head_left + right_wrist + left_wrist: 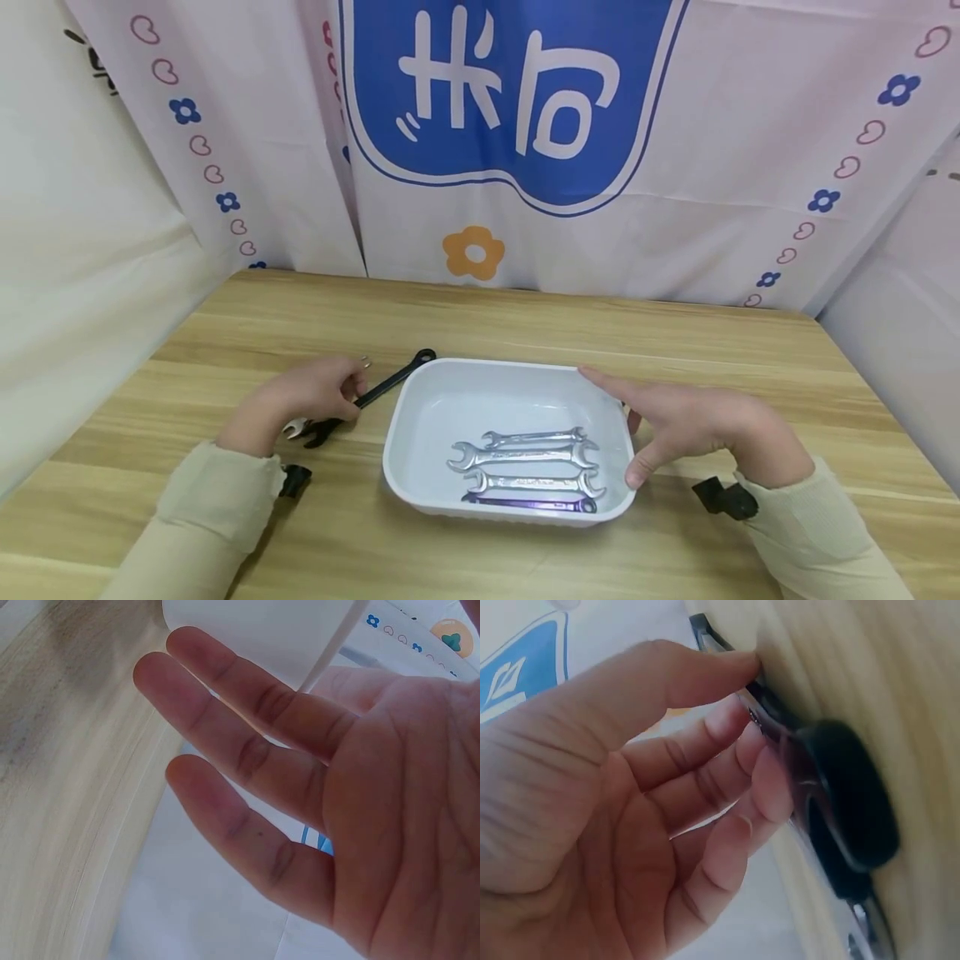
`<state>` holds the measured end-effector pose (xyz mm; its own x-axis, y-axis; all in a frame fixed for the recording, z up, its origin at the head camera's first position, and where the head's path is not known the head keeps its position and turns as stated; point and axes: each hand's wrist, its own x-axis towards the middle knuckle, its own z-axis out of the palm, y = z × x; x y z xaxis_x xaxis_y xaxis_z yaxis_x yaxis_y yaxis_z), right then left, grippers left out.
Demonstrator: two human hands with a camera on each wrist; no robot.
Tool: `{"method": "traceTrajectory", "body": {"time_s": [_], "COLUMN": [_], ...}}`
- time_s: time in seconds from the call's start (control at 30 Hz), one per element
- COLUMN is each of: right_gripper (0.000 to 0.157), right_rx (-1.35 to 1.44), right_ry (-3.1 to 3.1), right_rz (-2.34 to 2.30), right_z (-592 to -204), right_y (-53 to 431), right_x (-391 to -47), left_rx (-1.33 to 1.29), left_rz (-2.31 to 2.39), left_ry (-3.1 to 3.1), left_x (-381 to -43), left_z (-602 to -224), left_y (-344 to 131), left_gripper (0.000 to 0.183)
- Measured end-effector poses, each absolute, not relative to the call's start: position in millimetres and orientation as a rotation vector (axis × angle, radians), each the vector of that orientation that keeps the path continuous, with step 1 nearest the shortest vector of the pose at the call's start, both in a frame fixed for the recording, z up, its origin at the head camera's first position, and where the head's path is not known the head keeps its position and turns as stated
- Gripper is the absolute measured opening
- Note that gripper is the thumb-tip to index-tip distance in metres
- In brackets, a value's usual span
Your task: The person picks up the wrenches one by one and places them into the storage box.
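My left hand (318,390) pinches a long black wrench (390,382) on the table, left of the tray; its ring end lies close by the tray's corner. A silver wrench (296,428) lies partly hidden under that hand, one jaw end showing. Thumb and fingertips meet the dark shaft in the left wrist view, where a blurred black part (847,795) is nearest. My right hand (686,421) rests against the right side of the white tray (401,417), its fingers spread and fairly straight. Inside the tray lie several silver wrenches (525,455) and a purple wrench (528,503).
The wood-grain table (615,325) spreads around the tray. A white printed curtain (262,125) hangs along its back edge, and pale cloth stands at both sides. Each cuff carries a black strap or mount (726,498).
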<state>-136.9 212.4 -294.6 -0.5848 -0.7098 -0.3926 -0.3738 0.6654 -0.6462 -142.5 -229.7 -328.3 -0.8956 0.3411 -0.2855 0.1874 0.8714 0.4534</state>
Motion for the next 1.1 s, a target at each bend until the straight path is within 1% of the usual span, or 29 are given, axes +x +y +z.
{"method": "traceTrajectory", "body": {"time_s": [0.43, 0.67, 0.83, 1.1], "right_gripper": [0.127, 0.128, 0.128, 0.127], "right_rx": [-0.842, -0.853, -0.867, -0.859], "right_ry": [2.251, 2.259, 2.264, 2.249], "right_rz": [-0.647, -0.643, -0.64, -0.648], "right_z": [-295, -294, -295, -295], "right_y": [213, 214, 215, 214], "right_x": [-136, -136, -136, -136], "left_rx": [0.405, 0.474, 0.535, 0.471], "left_rz": [0.412, 0.596, 0.647, 0.731], "left_ry": [2.724, 2.626, 2.555, 2.515], "left_x": [-143, -143, -145, -143], "left_z": [-330, -328, -326, -321], "left_y": [-231, -237, -240, -246], "left_gripper": [0.019, 0.015, 0.017, 0.016]}}
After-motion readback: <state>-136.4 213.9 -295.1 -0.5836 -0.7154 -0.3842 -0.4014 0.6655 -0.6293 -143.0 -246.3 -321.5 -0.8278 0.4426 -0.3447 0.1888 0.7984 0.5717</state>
